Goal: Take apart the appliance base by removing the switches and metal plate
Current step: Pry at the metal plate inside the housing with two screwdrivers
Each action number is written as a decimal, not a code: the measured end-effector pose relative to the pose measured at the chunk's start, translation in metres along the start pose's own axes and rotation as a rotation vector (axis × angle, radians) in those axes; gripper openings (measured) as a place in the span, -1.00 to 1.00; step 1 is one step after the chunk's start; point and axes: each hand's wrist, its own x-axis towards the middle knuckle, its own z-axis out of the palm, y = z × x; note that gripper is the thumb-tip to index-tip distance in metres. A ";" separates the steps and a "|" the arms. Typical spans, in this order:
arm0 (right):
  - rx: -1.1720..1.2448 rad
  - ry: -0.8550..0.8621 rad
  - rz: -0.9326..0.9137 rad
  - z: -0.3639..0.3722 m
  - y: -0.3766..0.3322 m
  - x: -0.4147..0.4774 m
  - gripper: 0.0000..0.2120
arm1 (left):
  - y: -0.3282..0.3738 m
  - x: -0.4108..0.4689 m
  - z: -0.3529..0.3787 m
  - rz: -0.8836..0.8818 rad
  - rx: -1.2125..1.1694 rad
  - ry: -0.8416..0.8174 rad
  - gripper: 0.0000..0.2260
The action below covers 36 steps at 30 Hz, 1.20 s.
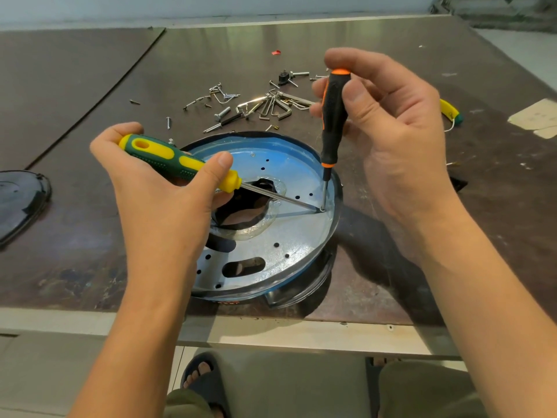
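Curling tight: left hand [156,191] round green-yellow screwdriver [168,159], right hand [391,131] round black-orange screwdriver [333,116].

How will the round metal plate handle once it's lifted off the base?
Probably stiff: the metal plate looks like pressed sheet with a dished edge. Likely light for its size, given the large central opening and many small holes. Its glossy surface may be slippery.

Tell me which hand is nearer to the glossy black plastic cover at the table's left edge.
Left. The left hand, gripping the green-and-yellow screwdriver, is right of the black cover; the right hand, holding the black-and-orange screwdriver, is far across the round metal plate.
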 end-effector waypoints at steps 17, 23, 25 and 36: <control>-0.103 0.031 -0.065 0.003 -0.003 0.000 -0.82 | 0.000 -0.002 0.001 -0.005 0.005 -0.008 -0.42; 0.020 0.063 -0.015 0.003 0.001 -0.001 -0.78 | -0.002 0.000 0.000 0.003 0.011 0.002 -0.39; -0.039 0.051 -0.045 0.006 0.000 -0.002 -0.85 | -0.002 0.001 0.000 0.007 0.014 0.004 -0.38; -0.069 0.067 -0.058 0.002 0.001 -0.001 -0.79 | 0.000 -0.001 0.001 0.007 0.030 0.012 -0.39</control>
